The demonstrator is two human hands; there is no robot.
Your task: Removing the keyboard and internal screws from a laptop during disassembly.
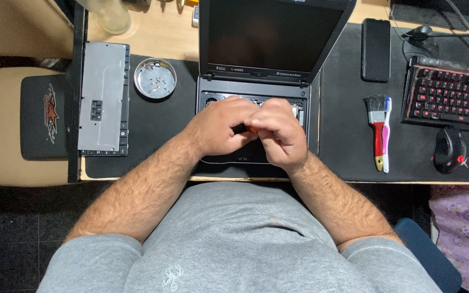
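A wooden surface [161,32] carries a black mat [343,141], with dark floor below and a chair arm at 9 o'clock. The laptop [261,70] sits at the mat's centre, lid up, its base uncovered so the inner parts show. Both hands meet over that open base: the left hand [218,127] and right hand [280,135] touch, fingers curled together around something small with a hint of orange between them. I cannot tell what it is, nor just how each grip closes on it.

At 10 o'clock a round metal dish [155,78] holds small screws, likely kept together so none roll off. Further toward 9 o'clock lies a grey panel [103,97], set aside face down. At 3 o'clock lie a brush [376,127], a keyboard [451,97] and a mouse [450,150]; a phone [376,50] rests at 1 o'clock.
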